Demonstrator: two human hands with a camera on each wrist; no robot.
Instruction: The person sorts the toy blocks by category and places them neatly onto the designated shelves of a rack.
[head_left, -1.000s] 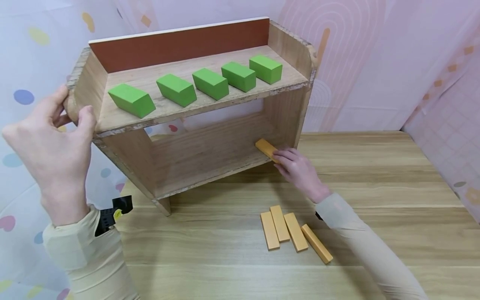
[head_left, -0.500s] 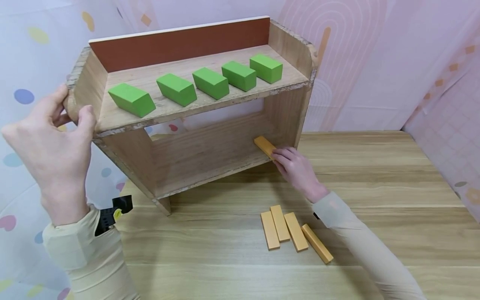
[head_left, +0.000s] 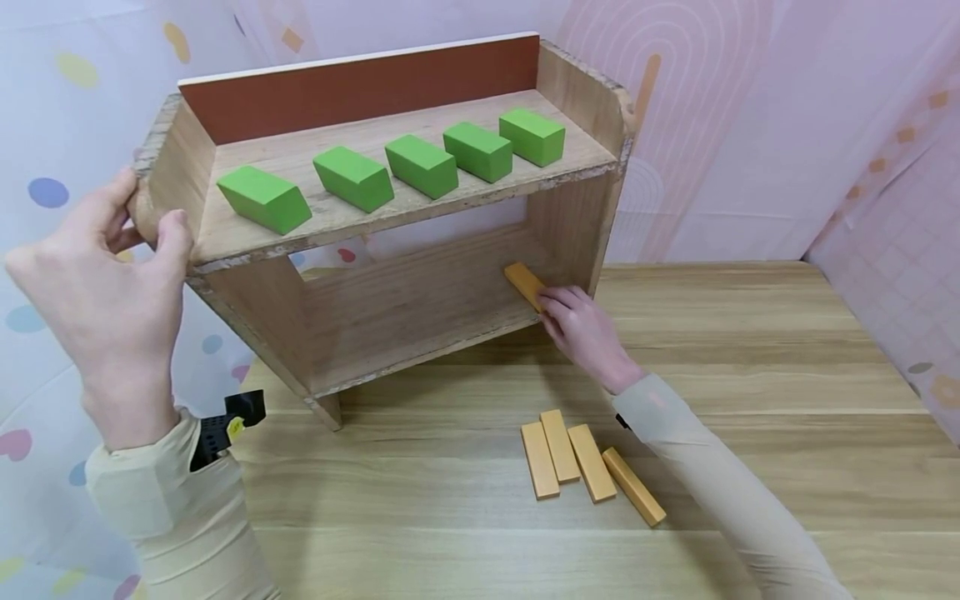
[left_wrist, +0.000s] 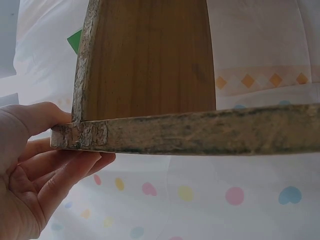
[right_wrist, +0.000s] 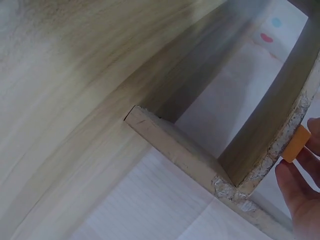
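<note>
A small wooden shelf (head_left: pixel 405 308) stands tilted in the head view, with two levels and a dark red back strip. My left hand (head_left: pixel 112 292) grips its left side panel, thumb in front and fingers behind; the left wrist view shows these fingers (left_wrist: pixel 65 170) around the panel's rough edge. At the lower level's right end, my right hand (head_left: pixel 581 329) pinches the near end of an orange wooden block (head_left: pixel 524 283). The block's far end lies over the lower board. In the right wrist view the orange block (right_wrist: pixel 296 144) shows at the board's chipped front edge, between thumb and fingers.
Several green blocks (head_left: pixel 422 167) stand in a row on the upper level. Several orange blocks (head_left: pixel 587 463) lie side by side on the wood-grain table (head_left: pixel 420 517) in front of the shelf. A patterned cloth (head_left: pixel 712 167) hangs behind.
My right hand has slid the orange block a little farther back and left onto the lower board. The left hand and the shelf have stayed in place.
</note>
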